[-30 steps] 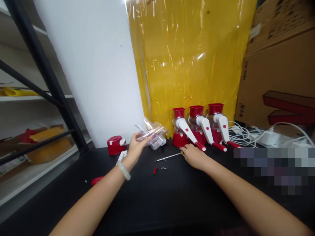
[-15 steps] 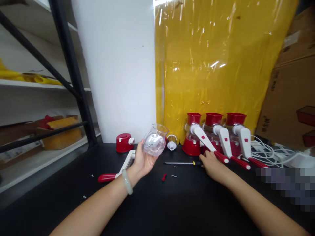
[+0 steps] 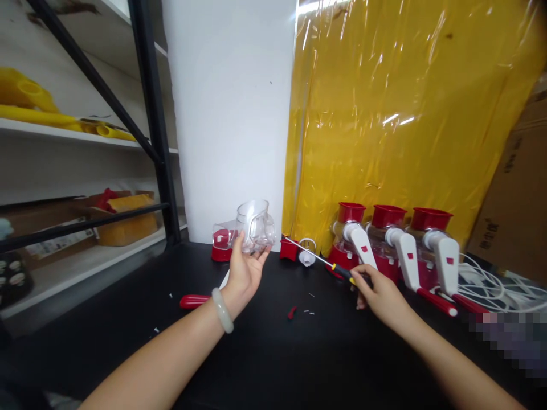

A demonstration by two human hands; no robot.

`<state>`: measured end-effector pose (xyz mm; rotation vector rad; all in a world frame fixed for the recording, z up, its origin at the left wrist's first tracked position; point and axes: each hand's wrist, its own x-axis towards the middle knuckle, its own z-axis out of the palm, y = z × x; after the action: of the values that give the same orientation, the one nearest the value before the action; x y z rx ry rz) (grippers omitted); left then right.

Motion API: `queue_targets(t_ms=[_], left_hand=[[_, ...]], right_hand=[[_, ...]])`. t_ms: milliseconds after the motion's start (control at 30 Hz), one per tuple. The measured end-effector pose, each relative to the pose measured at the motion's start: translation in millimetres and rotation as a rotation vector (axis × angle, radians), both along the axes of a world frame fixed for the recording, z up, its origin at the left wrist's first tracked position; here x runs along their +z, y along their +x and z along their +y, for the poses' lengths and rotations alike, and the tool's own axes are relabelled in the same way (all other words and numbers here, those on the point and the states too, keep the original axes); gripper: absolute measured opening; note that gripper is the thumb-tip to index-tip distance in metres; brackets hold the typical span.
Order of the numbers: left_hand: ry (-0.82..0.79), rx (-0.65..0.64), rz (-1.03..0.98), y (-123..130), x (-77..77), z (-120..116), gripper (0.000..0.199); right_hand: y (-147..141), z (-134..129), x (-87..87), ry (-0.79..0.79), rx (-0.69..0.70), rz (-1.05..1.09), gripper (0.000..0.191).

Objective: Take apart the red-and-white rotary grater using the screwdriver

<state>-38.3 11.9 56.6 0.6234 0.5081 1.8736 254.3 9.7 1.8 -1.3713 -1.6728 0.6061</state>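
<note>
Taking 12 o'clock as straight ahead, holding a clear housing (image 3: 255,228) above the bench (image 3: 273,364) between 11 and 12 o'clock with the left hand (image 3: 247,274), wrapping thumb and fingers around its lower part, seemingly cradling the slick, rounded shell so as not to drop it. Gripping a screwdriver (image 3: 337,269) at 1 o'clock with the right hand (image 3: 376,291), closing fingers on the dark handle only and aiming the bare shaft toward 10 o'clock, presumably for free turning. Having loose screws (image 3: 306,311) and a small red piece (image 3: 292,312) lying just past 12 o'clock between the hands, probably for easy reach. Seeing a red base (image 3: 219,254) and a crank (image 3: 194,300) partly hidden by housing and left hand at 11 o'clock, then a red hopper (image 3: 289,249) beside a white drum (image 3: 306,259) at 12 o'clock. Facing three upright grinders (image 3: 405,245) lined up at 1 o'clock, apparently parked aside. Working on a black surface, facing a white panel (image 3: 231,114) at 11 o'clock and yellow sheeting (image 3: 393,136) at 1 o'clock, noting shelving (image 3: 64,131) at 10 o'clock and white cables (image 3: 487,283) before a cardboard box (image 3: 508,188) at 2 o'clock
</note>
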Motion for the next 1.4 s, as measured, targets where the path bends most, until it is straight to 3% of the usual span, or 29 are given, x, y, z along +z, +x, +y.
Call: queue_targets(t_ms=[167,300,533,867,1400], left_hand=[[-0.029,0.015,-0.077,1,3.5,0,0.02],[-0.06,0.006,-0.065,3,-0.6,1,0.014],[-0.119,-0.052,0.039,6,-11.0,2,0.019],[-0.148,-0.141,0.111,13,-21.2,2,0.031],[-0.177,-0.166,0.17,19,-24.8,-4,0.03]], right_hand=[[4,-4,13.5,0.018,-0.019,0.43,0.047],[21,0,20.7,0.079,-0.099,0.543,0.048],[42,17,17.8,0.261,-0.148,0.503,0.047],[47,22,9.6,0.282,-0.17,0.407,0.046],[53,22,5.7,0.334,-0.189,0.256,0.042]])
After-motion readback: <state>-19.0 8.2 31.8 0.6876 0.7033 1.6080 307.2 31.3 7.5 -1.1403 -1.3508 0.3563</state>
